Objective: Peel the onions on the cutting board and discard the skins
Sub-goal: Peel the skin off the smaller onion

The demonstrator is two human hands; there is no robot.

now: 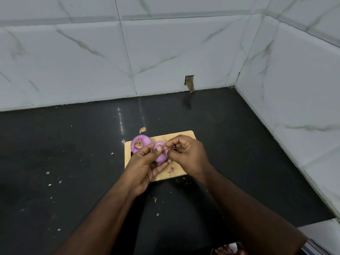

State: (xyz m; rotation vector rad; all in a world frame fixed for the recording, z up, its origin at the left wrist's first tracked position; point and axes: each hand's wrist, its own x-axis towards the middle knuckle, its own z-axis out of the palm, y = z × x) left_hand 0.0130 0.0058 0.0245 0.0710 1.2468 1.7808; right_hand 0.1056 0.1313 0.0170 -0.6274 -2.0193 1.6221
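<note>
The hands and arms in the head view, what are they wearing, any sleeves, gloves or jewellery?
Both are bare. The left hand and right hand show no gloves, rings, watch or bracelets, and the forearms are uncovered as far as the frame's lower edge. No sleeve shows on the left side. At the bottom right corner a bit of striped fabric appears beside the right arm; whether it is a sleeve is unclear.

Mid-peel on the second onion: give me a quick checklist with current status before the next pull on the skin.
1. Left hand holds the small onion firmly: ok.
2. Right hand pinches a bit of skin at the onion's tip: ok.
3. Big onion rests on the cutting board, out of the way: ok.
4. Small onion fully peeled: cannot tell, hands hide part of it.
5. Skins discarded: not ok; a skin scrap lies on the board and another piece on the countertop.
</note>
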